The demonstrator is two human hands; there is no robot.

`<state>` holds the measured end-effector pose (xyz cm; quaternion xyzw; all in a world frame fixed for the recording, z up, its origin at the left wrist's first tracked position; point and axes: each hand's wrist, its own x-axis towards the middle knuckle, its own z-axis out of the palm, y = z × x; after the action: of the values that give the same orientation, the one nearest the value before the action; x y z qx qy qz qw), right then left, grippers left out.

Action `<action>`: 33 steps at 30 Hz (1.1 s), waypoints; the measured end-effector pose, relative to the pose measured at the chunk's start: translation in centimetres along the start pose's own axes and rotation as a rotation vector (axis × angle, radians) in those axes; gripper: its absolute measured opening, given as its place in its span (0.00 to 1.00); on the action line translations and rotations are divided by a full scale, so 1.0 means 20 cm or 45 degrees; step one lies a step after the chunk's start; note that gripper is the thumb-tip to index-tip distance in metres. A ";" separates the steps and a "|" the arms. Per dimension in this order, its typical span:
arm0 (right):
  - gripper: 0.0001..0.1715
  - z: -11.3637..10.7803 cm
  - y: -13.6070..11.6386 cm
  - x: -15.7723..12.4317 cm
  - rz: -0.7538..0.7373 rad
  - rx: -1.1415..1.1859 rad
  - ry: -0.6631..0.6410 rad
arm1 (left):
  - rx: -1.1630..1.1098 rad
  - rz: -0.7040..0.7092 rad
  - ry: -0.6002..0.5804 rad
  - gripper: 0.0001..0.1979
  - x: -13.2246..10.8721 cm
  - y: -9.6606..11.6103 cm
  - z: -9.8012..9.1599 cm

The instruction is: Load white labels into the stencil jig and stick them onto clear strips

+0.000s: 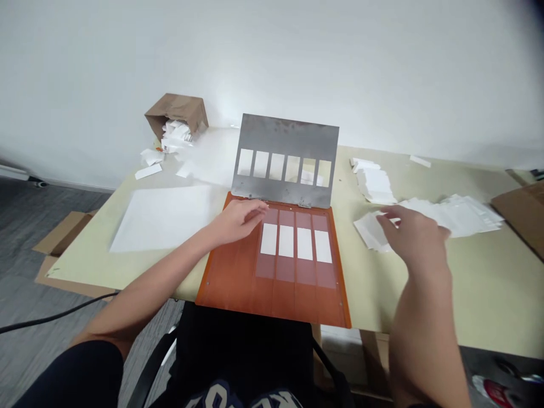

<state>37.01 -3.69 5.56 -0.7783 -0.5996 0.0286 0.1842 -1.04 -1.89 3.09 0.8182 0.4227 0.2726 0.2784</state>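
Note:
My left hand (241,222) is over the upper left part of an orange board (233,277), its fingers drawn together; whether anything is between them is hidden. Several clear strips with white rectangular cards (288,242) in their middles lie side by side on the board. A grey metal frame (289,136) with a row of rectangular windows is hinged to the board's far edge and stands raised. To the right, my right hand (414,235) is above a stack of thin whitish pieces (370,229), thumb and forefinger close together in a pinch. What they grip cannot be made out.
A large white sheet (164,218) lies left of the board. Behind it, an open cardboard box (181,110) spills white scraps. More whitish pieces (459,215) and a white pile (374,184) are on the right. A brown carton (522,212) sits at the table's right edge.

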 end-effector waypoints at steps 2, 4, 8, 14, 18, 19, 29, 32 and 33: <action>0.16 0.02 -0.02 -0.02 -0.098 -0.103 0.091 | 0.195 0.072 -0.082 0.17 -0.04 -0.04 0.01; 0.17 0.05 -0.13 -0.05 -0.393 0.097 -0.024 | 0.303 0.098 -0.155 0.25 -0.07 -0.05 0.03; 0.17 0.15 -0.46 -0.16 -0.973 0.274 -0.413 | 0.401 0.070 -0.248 0.38 -0.11 -0.04 0.06; 0.21 0.35 -0.63 -0.27 -1.176 0.255 -0.372 | 0.452 0.085 -0.256 0.41 -0.12 -0.04 0.08; 0.22 0.39 -0.59 -0.28 -1.190 0.225 -0.339 | 0.471 0.111 -0.250 0.44 -0.12 -0.05 0.09; 0.23 0.39 -0.58 -0.28 -1.190 0.214 -0.343 | 0.472 0.116 -0.254 0.45 -0.12 -0.05 0.09; 0.23 0.40 -0.59 -0.29 -1.234 0.202 -0.299 | 0.460 0.136 -0.238 0.43 -0.13 -0.06 0.10; 0.23 0.40 -0.59 -0.29 -1.232 0.203 -0.303 | 0.455 0.154 -0.215 0.40 -0.13 -0.06 0.10; 0.23 0.40 -0.59 -0.29 -1.230 0.201 -0.309 | 0.453 0.158 -0.208 0.40 -0.13 -0.06 0.11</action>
<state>22.37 -4.69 0.92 -0.3866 -0.9045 0.0756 0.1635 -1.57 -3.93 0.20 0.8983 0.3890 0.1433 0.1456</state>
